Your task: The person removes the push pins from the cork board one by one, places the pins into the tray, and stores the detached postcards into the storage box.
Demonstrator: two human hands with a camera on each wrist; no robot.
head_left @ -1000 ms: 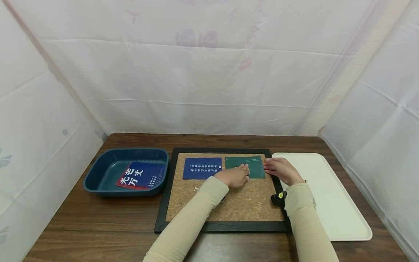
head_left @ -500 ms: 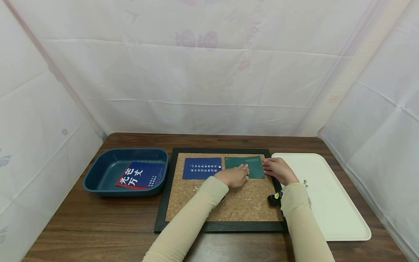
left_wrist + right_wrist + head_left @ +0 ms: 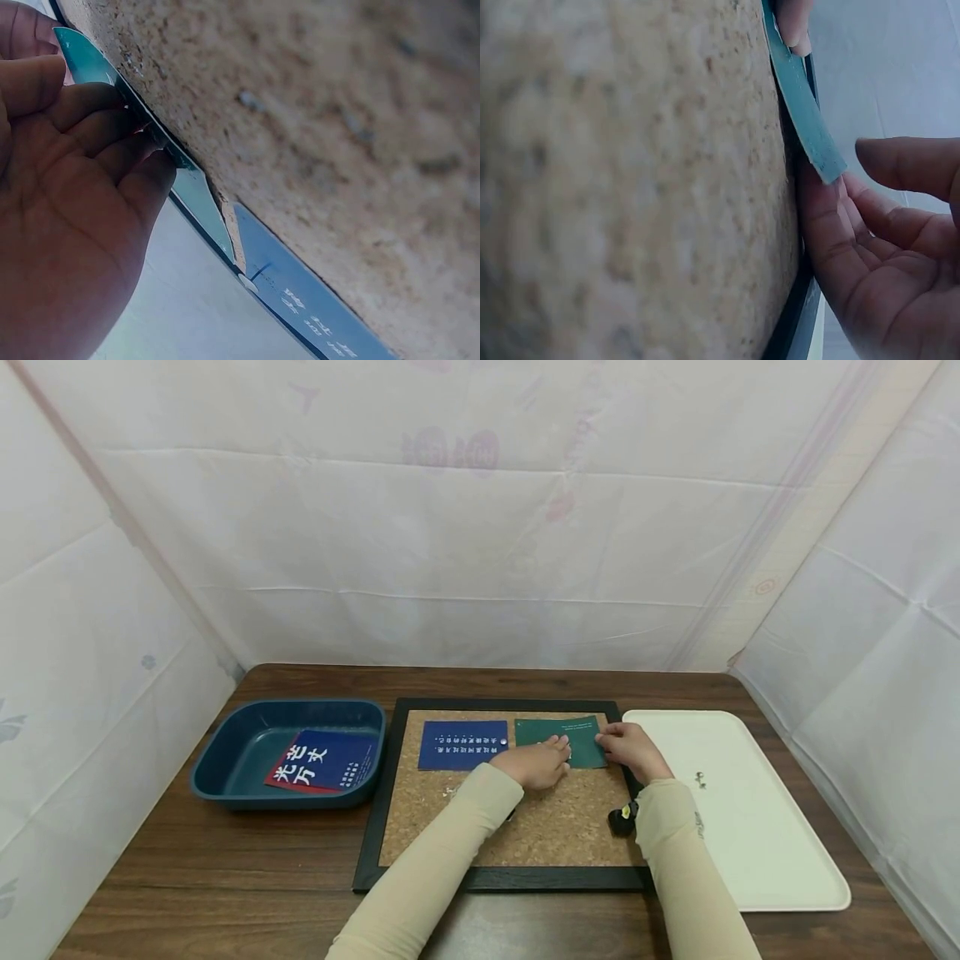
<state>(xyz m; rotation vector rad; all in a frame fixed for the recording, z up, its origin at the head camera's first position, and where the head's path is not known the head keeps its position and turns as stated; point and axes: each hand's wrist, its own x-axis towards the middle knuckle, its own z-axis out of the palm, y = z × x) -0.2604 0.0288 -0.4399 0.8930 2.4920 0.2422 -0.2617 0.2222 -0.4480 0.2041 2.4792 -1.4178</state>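
Observation:
A green card [image 3: 588,753] with small white print lies at the upper right of the cork board [image 3: 562,831]. My left hand [image 3: 534,767] rests across its lower left part, fingers extended; in the left wrist view those fingertips [image 3: 161,161] press on the card, whose near end lifts slightly. At the card's right edge is my right hand [image 3: 636,752]. In the right wrist view its fingers [image 3: 832,240] meet the end of the card, while the thumb [image 3: 900,161] stands apart from it. Left of the green card, a blue card [image 3: 457,745] bears a white pushpin [image 3: 504,742] at its right edge.
At left, a dark teal basin [image 3: 217,785] holds a blue card [image 3: 330,758] over a red one [image 3: 281,783]. A cream tray [image 3: 772,852] with small items [image 3: 701,780] on it lies right of the black frame [image 3: 555,880]. White sheeting surrounds the wooden table [image 3: 247,877].
My right hand has shifted slightly left along the green card's right edge, uncovering small items on the cream tray. The left hand has stayed in place on the card.

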